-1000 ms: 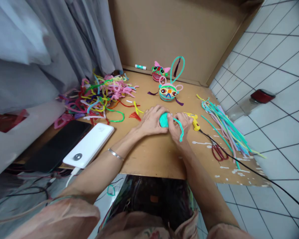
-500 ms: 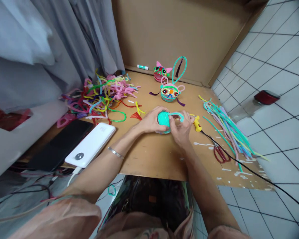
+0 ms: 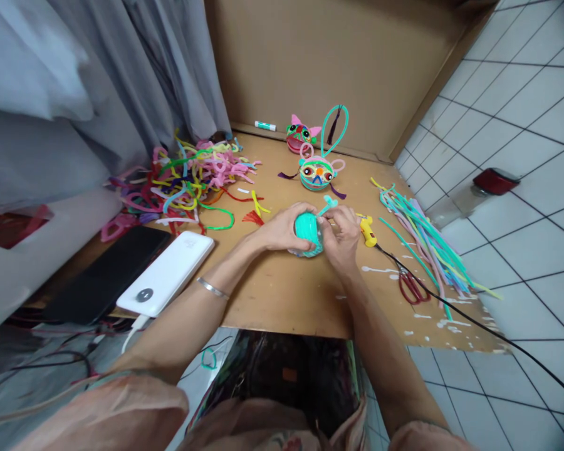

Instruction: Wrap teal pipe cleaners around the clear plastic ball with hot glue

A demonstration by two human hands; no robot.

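Note:
In the middle of the table, my left hand is wrapped round the left side of a small round ball covered with turquoise pipe cleaner. My right hand is at the ball's right side, thumb and forefinger pinching the loose pipe cleaner end, whose curled tip sticks up above the fingers. Behind the hands stands a finished-looking animal head of pipe cleaners, with pink loop ears, a turquoise loop and purple tassels. A second head, with pink pointed ears, sits further back.
A tangled heap of coloured pipe cleaners lies at left, near a white power bank and a black flat device. To the right are a yellow glue gun with its cable, red-handled scissors and straight pipe cleaners.
The loose pipe cleaner end, which arched over to the right, now points upward from my right fingers. My left hand still holds the ball. The view has shifted slightly.

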